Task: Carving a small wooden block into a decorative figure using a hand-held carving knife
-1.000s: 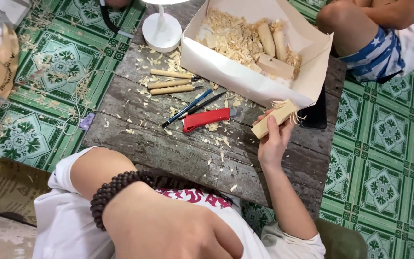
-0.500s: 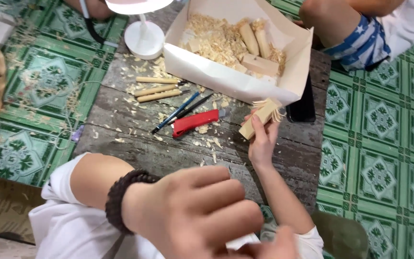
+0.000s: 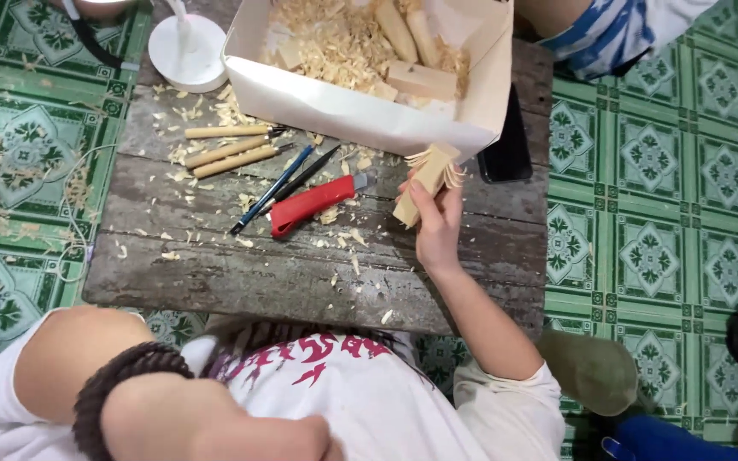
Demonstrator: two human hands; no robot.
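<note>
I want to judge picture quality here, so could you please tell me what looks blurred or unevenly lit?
Head view: the left hand at the bottom edge is close and soft; the right hand with its wooden piece is sharp; light is even, shadows faint on the table.

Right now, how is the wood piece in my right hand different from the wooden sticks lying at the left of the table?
The wood piece is held tilted off the table in the right hand; the wooden sticks lie flat on the table, untouched. The wood piece is a blocky, flat-sided length with curled shavings fanning from its top end; the wooden sticks are slimmer, rounded and smooth. Both are pale, bare wood.
</note>
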